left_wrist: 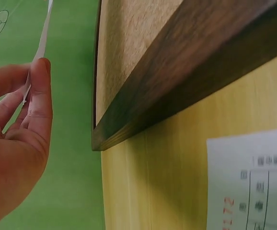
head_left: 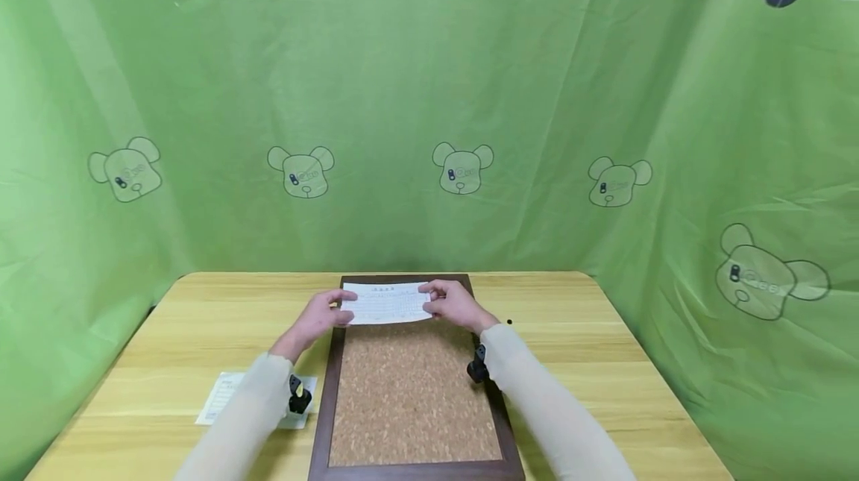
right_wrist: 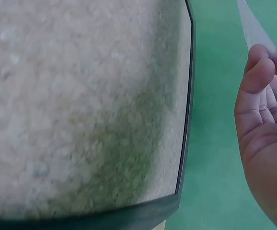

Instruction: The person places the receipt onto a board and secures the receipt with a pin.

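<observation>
Green bear-printed curtain [head_left: 382, 93] is hung behind a wood-grain table [head_left: 590, 347], on which a dark-framed corkboard [head_left: 416, 399] is laid. Above its far end, a printed paper form [head_left: 385, 303] is pinched at either end by the left hand [head_left: 320, 315] and right hand [head_left: 458, 306]. Positioning appears to be in hand; level, even lowering would likely be called for.

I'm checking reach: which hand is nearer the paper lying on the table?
Left. The left hand is beyond and right of that paper, by the left edge of the corkboard; the right hand is farther right, by its right edge.
</observation>
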Demonstrator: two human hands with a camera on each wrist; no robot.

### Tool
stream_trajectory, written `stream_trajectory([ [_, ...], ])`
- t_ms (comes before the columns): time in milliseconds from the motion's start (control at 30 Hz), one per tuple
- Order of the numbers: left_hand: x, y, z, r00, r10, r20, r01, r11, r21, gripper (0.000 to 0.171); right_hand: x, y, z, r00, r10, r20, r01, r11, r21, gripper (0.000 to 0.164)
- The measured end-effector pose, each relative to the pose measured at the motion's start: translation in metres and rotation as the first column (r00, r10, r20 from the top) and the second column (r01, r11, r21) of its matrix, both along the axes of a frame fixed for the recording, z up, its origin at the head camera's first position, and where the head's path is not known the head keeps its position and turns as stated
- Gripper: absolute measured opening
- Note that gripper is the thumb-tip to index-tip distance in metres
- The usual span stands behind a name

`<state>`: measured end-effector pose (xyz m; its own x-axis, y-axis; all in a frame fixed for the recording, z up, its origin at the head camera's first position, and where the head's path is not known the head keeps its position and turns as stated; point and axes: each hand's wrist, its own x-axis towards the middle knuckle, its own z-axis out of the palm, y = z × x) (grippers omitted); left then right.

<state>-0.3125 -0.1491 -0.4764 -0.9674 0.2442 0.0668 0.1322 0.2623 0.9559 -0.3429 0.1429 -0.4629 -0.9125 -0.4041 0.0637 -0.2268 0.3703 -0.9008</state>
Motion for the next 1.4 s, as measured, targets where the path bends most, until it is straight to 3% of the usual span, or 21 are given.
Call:
stream_trajectory([
  [567,-0.013,0.021,-0.008,0.999,0.033,-0.003,-0.033,0.994,-0.107,0.038,-0.005,0.014,-0.012,1.000,0.022,0.008,-0.022,0.999,0.045,0.036],
  [800,-0.014,0.025,-0.010,0.999,0.034,0.009,-0.033,0.988,-0.150,0.038,-0.009,0.018,-0.020,0.999,0.002,0.042,-0.006,0.995,0.098,0.038],
  [1133,-0.016,0.027,-0.014,0.999,-0.012,-0.031,0.002,0.958,-0.288,0.036,-0.012,0.017,-0.027,0.999,-0.021,0.050,0.012,0.985,0.172,0.040],
  [1400,-0.016,0.030,-0.018,1.000,-0.023,0.014,0.027,0.929,-0.370,0.027,-0.011,0.014,-0.033,0.997,-0.055,0.061,0.039,0.971,0.238,0.037],
])
